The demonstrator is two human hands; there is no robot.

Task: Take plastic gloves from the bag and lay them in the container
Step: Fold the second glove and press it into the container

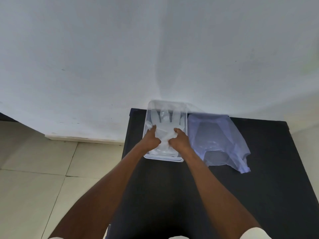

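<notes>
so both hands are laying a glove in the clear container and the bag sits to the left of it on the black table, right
Not quite. The head view shows the bag lying to the right of the container, not the left. The rest holds: the left hand and right hand both hold a glove inside the clear container on the black table.

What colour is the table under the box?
Black. The table is a plain dark surface, seen best in the head view, the only one here.
</notes>
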